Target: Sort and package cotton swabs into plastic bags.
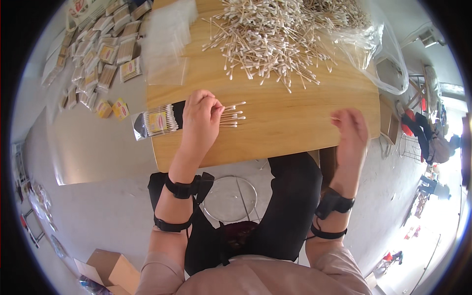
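just two hands (200, 117) (351, 130), one swab bunch (231, 118)

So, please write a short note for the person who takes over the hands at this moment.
Left hand: presses a small bundle of swabs on the wooden table, beside a filled packet.
Right hand: at the table's right edge, seems to pinch one swab; grip unclear.
Done: many filled packets lie on the floor to the left.
Left: a big loose swab pile and empty bags remain on the table.
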A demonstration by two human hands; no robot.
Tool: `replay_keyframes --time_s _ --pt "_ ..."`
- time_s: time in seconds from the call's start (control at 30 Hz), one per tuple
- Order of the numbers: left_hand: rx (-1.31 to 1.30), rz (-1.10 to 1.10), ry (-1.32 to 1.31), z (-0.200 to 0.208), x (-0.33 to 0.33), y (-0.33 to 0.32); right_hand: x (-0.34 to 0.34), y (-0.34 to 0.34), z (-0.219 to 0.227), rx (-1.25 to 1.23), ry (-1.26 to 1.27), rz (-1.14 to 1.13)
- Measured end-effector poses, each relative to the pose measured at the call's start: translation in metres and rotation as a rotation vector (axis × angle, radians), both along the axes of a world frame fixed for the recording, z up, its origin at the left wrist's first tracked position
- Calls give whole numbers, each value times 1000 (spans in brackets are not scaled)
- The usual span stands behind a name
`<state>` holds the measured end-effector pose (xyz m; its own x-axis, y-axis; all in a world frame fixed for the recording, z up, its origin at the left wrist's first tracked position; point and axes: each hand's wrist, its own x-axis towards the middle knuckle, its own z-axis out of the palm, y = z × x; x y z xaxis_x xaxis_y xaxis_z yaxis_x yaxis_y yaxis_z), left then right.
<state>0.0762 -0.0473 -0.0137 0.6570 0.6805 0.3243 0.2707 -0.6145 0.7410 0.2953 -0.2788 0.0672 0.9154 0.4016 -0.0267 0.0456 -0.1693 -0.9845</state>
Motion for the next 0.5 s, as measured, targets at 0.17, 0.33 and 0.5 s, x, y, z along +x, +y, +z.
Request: replay_keyframes --time_s 0.17,0.33,0.5 --pt "-138 -53 -77 -8 0 3 -53 121 -8 -252 -235 480" --pt "-189 -42 -55 11 -2 6 -68 148 -38 -270 -618 750" --pt "-405 38 -54 20 -8 4 -74 143 -40 -208 -329 719"
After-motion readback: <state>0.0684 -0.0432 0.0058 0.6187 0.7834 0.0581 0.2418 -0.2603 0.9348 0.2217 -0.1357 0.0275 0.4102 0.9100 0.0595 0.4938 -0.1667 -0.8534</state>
